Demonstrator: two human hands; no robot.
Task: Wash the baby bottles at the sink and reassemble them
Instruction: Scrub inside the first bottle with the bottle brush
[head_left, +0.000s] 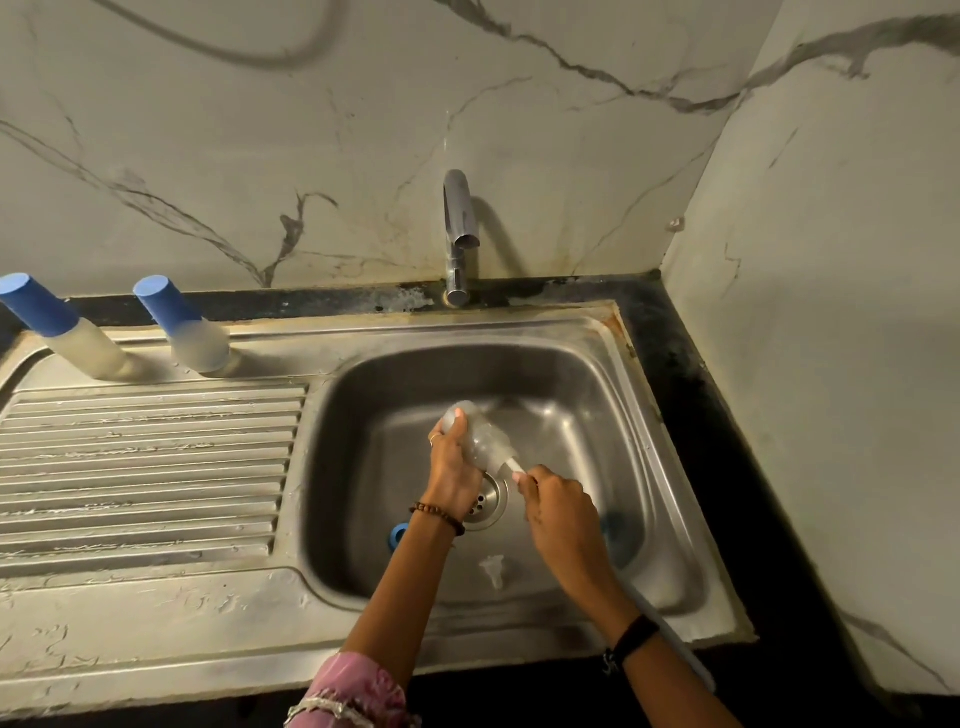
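Left hand (453, 462) is gripping a clear bottle (480, 439) over the sink basin (582, 374), above the drain (488, 501). Right hand (558, 506) is pinching a brush handle (513, 466) entering the bottle. Two capped bottles (195, 332) are standing far left on the drainboard (145, 467).

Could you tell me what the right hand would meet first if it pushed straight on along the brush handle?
Probably the clear plastic baby bottle in the left hand; the right hand points at its mouth.

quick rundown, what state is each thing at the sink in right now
faucet: no water seen running
bottle in left hand: open, tilted, brush inside
brush: handle gripped by right hand
two capped bottles: assembled, upright on drainboard
blue ring: loose in basin
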